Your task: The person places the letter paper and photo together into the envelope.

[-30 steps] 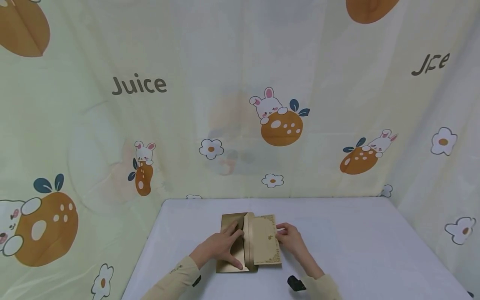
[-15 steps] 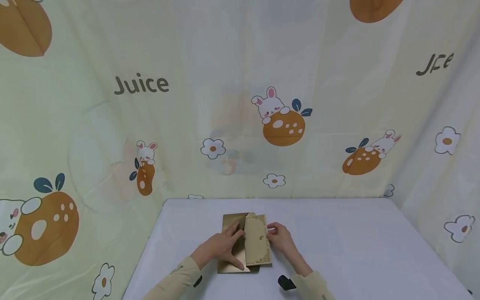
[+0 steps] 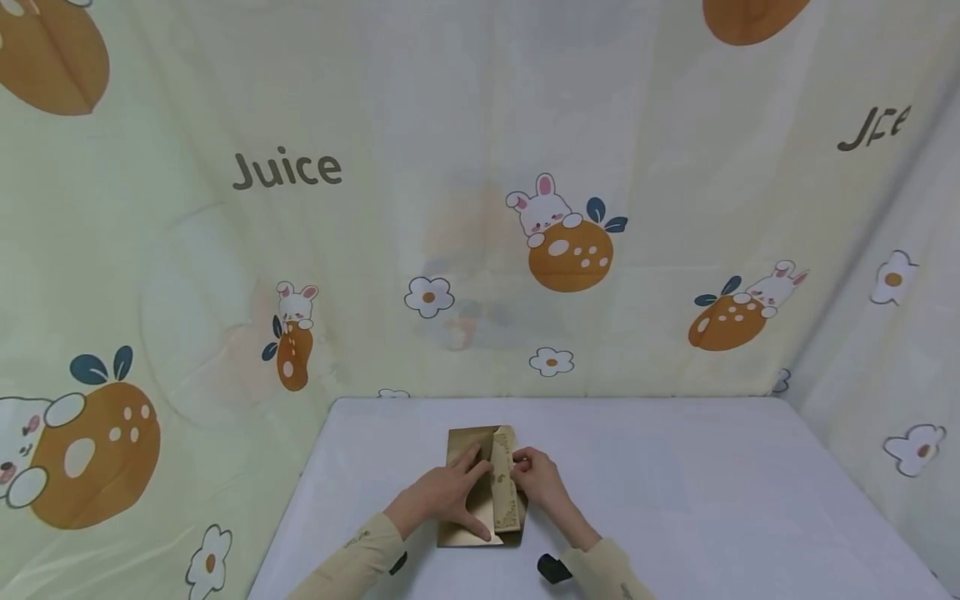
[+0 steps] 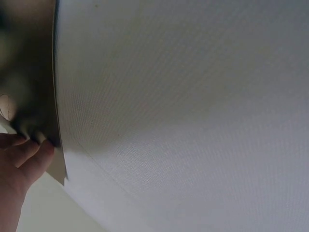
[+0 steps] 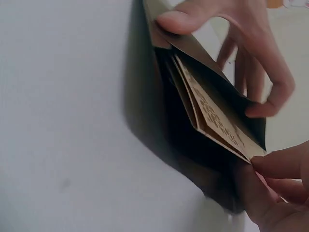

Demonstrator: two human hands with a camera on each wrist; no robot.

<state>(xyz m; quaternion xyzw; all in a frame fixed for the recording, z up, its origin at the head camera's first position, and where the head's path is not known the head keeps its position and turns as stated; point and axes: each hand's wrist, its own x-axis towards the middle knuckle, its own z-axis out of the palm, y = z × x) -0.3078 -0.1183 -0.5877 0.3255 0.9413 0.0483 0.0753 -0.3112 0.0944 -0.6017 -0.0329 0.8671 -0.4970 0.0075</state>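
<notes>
A gold envelope (image 3: 471,437) lies on the table with its mouth toward the right. My left hand (image 3: 442,497) holds it from the left, fingers spread; in the right wrist view the thumb and a bent finger of my left hand (image 5: 248,34) are at the mouth's edge, which bows up. A cream folded card (image 3: 505,492) with gold ornament stands partly inside the mouth. Fingertips of my right hand (image 3: 542,481) pinch its outer edge. In the right wrist view the card (image 5: 212,108) tilts into the dark opening; its inner part is hidden by the envelope.
The white-covered table (image 3: 660,483) extends on both sides and behind the envelope. A patterned curtain (image 3: 375,233) with rabbits and oranges hangs behind. A dark wrist camera (image 3: 553,569) sits by the right sleeve.
My right hand has moved left, sliding the card from over the flap into the envelope's mouth, so less of it shows. The left hand keeps its place on the envelope.
</notes>
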